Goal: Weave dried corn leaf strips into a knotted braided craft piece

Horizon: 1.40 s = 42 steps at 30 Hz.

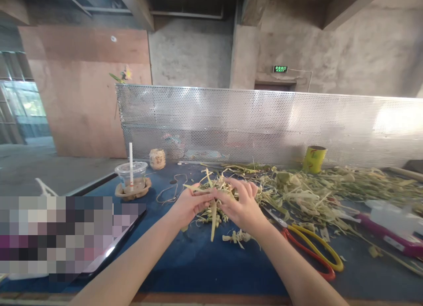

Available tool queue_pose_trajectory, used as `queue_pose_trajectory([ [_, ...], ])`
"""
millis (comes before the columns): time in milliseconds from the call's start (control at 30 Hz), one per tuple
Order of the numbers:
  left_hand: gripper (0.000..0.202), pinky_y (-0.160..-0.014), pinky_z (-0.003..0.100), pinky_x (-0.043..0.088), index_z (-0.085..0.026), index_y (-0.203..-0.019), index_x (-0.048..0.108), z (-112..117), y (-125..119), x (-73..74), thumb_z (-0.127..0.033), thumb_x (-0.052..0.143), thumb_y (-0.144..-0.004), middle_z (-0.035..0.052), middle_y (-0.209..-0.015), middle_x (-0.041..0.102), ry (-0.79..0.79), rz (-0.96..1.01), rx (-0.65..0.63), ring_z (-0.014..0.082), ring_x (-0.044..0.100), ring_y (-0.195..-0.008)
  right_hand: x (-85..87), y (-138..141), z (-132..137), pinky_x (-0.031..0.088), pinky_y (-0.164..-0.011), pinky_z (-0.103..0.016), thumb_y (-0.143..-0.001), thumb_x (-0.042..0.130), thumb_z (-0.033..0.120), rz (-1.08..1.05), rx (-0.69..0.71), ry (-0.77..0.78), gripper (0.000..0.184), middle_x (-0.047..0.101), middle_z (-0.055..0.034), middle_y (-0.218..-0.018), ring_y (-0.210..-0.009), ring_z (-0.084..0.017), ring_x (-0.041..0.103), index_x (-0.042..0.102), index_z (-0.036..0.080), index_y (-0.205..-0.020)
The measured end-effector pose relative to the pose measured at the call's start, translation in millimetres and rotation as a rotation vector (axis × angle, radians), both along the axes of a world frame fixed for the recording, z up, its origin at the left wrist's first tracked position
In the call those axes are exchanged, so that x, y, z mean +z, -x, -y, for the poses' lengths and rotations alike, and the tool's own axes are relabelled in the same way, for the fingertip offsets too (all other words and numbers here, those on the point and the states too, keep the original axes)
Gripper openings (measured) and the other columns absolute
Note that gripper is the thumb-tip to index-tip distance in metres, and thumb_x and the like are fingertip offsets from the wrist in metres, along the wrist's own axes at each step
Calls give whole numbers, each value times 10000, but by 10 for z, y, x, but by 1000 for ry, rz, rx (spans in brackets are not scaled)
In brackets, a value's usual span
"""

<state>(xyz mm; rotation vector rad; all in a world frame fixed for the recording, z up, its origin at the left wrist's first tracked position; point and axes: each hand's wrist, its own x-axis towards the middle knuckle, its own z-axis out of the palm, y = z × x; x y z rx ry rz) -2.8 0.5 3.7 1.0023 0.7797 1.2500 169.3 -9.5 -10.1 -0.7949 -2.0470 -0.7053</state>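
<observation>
Over the middle of the blue table, my left hand and my right hand meet with fingertips close together. Between them they pinch a pale green husk-like leaf strip, whose long end hangs down below the fingers. Other strip ends poke up above the fingertips. Behind and beneath the hands lies a bunch of knotted leaf strips, partly covered by them. A small knotted piece rests on the table below my right hand. My fingers hide the exact spot where the strip is gripped.
Scissors with red and yellow handles lie right of my right forearm. A heap of leaf strips spreads behind them. A yellow roll, a lidded plastic cup, thin string and a purple-and-white object are around.
</observation>
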Motion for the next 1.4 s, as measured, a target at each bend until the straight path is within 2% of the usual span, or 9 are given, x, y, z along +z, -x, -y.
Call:
queue_pose_trajectory([
  [133, 1046, -531, 211, 514, -24, -1365, -24, 6, -15, -30, -31, 708, -617, 124, -780, 693, -1, 15, -37, 178, 654, -702, -8, 22, 49, 276, -835, -361, -818, 522, 165, 84, 100, -123, 322, 576, -18, -1048, -932, -176, 458, 574, 392, -1040],
  [267, 1078, -541, 253, 511, -84, -1377, -18, 19, -45, -42, -50, 727, -599, 104, -799, 684, -66, 16, -8, 196, 647, -700, -11, 37, 20, 310, -802, -353, -788, 568, 188, -48, 222, -56, 205, 595, -16, -942, -901, -168, 491, 641, 340, -904],
  [467, 1136, -474, 204, 428, -145, -1385, -57, 41, -61, -15, -64, 737, -577, 59, -781, 664, -243, -54, 112, 102, 563, -534, 5, 85, -54, 386, -849, -401, -754, 578, 181, -529, 396, 440, 84, 613, -57, -1004, -956, -203, 554, 654, 217, -754],
  [567, 1119, -480, 218, 428, -160, -1387, -51, 68, -53, 11, -97, 731, -588, 73, -801, 662, -332, -145, 125, 119, 571, -557, -9, 126, -73, 468, -761, -345, -732, 586, 205, -751, 491, 698, 34, 655, -43, -835, -825, -183, 607, 617, 194, -726],
  [733, 1115, -527, 245, 460, -187, -1387, -50, 98, -44, 31, -111, 725, -590, 65, -785, 666, -392, -216, 181, 179, 618, -666, -39, 163, -109, 497, -628, -298, -652, 656, 287, -1003, 521, 895, 172, 626, 1, -660, -621, -151, 608, 541, 191, -735],
  [933, 1095, -566, 252, 480, -218, -1388, -29, 111, -83, -4, -127, 725, -600, 62, -815, 654, -404, -242, 141, 173, 619, -689, -65, 163, -149, 441, -471, -248, -659, 643, 372, -1001, 516, 1080, 255, 587, 19, -531, -423, -101, 516, 476, 180, -648],
  [1133, 1145, -507, 219, 443, -154, -1389, -32, 25, -31, -28, -101, 754, -559, 96, -833, 660, -279, -203, 183, 158, 595, -667, -47, 132, -54, 480, -553, -264, -804, 468, 243, -737, 462, 850, 67, 621, -1, -690, -544, -125, 603, 454, 202, -856],
  [1267, 1162, -457, 205, 401, -137, -1391, 5, -42, 12, -48, -56, 771, -520, 97, -809, 669, -166, -77, 164, 123, 561, -572, -7, 9, -54, 481, -716, -267, -835, 367, 125, -286, 460, 621, 268, 624, -43, -950, -827, -133, 612, 533, 229, -1018],
  [1400, 1135, -467, 214, 397, -123, -1388, 53, -27, 2, -47, -35, 766, -509, 99, -807, 666, -113, -63, 134, 120, 561, -562, 15, -57, -82, 463, -756, -273, -849, 390, 114, -99, 401, 375, 259, 644, -43, -921, -858, -137, 590, 602, 225, -950],
])
